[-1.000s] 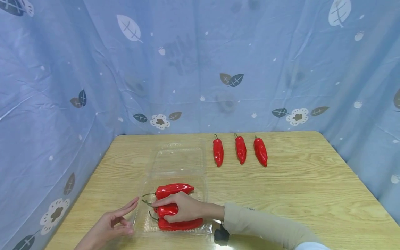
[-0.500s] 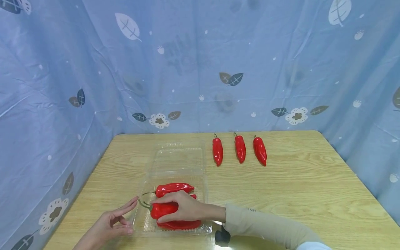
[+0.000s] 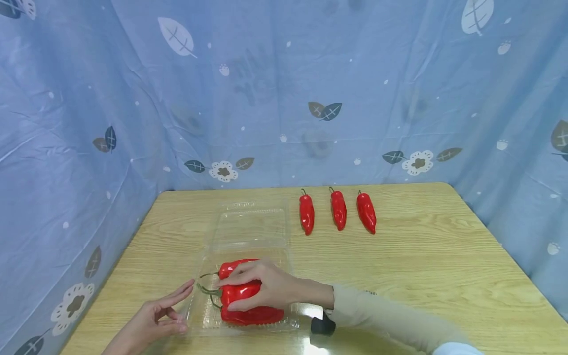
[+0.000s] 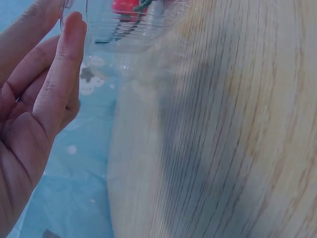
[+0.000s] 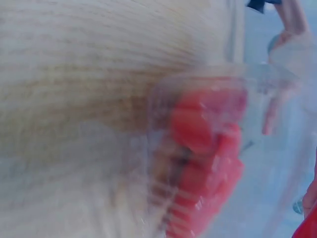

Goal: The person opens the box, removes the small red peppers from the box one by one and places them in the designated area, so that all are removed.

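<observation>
My right hand (image 3: 277,286) grips a glossy red pepper (image 3: 239,292) from above, thumb on its near side and fingers on its far side. It overlaps two more red peppers in the hinged clear plastic container (image 3: 205,320): a far pepper (image 3: 228,267) and a near pepper (image 3: 255,317). All their stems point left. My left hand (image 3: 155,318) rests at the container's left side, fingers extended. In the left wrist view, a fingertip (image 4: 73,25) is right at the clear plastic edge. Blurred red peppers (image 5: 208,168) show through the plastic in the right wrist view.
At the back of the wooden table (image 3: 421,246) lie three red peppers in a row: left (image 3: 306,214), middle (image 3: 338,210) and right (image 3: 366,213). The container's lid (image 3: 250,224) lies folded open toward the back. A blue patterned curtain (image 3: 284,98) encloses the table.
My right hand has lifted the gripped pepper up from between the others and shifted slightly right. My left hand has stayed at the container's side.
</observation>
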The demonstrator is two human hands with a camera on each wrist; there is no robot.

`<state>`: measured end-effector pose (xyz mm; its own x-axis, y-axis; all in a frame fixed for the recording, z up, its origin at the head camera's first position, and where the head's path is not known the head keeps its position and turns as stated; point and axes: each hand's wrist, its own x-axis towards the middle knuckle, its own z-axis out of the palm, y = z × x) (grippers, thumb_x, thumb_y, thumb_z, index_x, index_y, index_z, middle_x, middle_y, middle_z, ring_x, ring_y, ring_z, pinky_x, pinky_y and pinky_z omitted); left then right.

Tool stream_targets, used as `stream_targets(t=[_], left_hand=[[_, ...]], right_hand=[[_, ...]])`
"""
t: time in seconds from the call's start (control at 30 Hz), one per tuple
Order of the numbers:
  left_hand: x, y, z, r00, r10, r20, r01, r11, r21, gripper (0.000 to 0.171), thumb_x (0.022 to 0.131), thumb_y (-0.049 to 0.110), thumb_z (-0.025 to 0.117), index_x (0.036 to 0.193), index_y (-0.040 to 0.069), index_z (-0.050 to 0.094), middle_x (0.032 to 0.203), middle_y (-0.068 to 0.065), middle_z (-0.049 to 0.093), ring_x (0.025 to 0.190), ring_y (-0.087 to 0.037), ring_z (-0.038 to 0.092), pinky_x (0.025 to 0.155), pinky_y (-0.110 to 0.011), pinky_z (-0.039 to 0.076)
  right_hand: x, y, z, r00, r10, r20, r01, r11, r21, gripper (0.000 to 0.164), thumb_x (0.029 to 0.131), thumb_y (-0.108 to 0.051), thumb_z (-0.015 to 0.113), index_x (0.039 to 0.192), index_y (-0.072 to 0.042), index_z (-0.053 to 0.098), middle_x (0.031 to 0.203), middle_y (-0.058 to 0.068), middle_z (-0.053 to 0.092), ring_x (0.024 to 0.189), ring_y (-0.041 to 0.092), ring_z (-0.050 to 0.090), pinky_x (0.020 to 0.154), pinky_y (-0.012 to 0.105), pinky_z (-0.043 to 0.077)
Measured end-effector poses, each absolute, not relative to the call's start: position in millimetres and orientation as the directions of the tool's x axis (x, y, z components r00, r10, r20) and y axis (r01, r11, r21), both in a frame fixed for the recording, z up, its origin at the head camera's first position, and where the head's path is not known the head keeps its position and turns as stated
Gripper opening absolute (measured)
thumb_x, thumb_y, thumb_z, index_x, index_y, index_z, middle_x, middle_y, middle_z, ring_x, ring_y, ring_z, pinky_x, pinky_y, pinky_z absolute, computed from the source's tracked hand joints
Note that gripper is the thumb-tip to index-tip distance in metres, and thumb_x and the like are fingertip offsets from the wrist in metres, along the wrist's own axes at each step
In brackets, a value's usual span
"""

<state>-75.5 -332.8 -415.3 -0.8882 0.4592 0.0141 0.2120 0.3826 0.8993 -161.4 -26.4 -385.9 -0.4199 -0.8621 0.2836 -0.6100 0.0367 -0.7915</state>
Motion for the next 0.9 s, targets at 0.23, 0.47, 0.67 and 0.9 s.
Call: stream_targets(t=[0.23,0.47,0.67,0.9], left_hand=[[-77,-333,-416,-0.858,0.507,0.077,0.265,0.31,0.913,0.067,0.086,0.0,0.067,0.146,0.009,0.039,0.145,0.033,0.031,0.077,-0.013,0.064,0.071,-0.022,0.052],[-78,-337,-419,-0.856,0.511,0.079,0.263,0.298,0.918,0.069,0.086,-0.004,0.065,0.147,0.012,0.038,0.145,0.032,0.031,0.075,-0.014,0.064,0.073,-0.021,0.05],[-79,-336,-424,-0.831,0.541,0.129,0.313,0.263,0.913,0.069,0.085,-0.008,0.064,0.147,0.012,0.039,0.148,0.028,0.031,0.076,-0.013,0.064,0.071,-0.022,0.052],[-81,-336,-426,-0.803,0.56,0.202,0.392,0.242,0.888,0.071,0.082,-0.011,0.066,0.145,0.009,0.041,0.149,0.023,0.033,0.075,-0.012,0.064,0.072,-0.02,0.051]], right_hand=[[-163,0,-374,-0.433,-0.858,0.276,-0.615,0.057,-0.787,0.045,0.086,-0.019,0.073,0.13,-0.014,0.062,0.117,-0.002,0.062,0.107,0.002,0.052,0.075,0.016,0.051],[-166,24,-372,-0.457,-0.84,0.294,-0.644,0.085,-0.76,0.045,0.084,-0.02,0.075,0.127,-0.012,0.064,0.12,0.002,0.063,0.106,0.006,0.055,0.07,0.017,0.053],[-169,45,-374,-0.489,-0.797,0.355,-0.684,0.098,-0.723,0.044,0.083,-0.022,0.076,0.124,-0.01,0.066,0.12,0.004,0.065,0.104,0.008,0.06,0.07,0.018,0.053],[-175,72,-378,-0.55,-0.74,0.386,-0.649,0.088,-0.756,0.044,0.082,-0.018,0.078,0.122,-0.004,0.066,0.114,0.007,0.069,0.097,0.01,0.066,0.068,0.023,0.055]])
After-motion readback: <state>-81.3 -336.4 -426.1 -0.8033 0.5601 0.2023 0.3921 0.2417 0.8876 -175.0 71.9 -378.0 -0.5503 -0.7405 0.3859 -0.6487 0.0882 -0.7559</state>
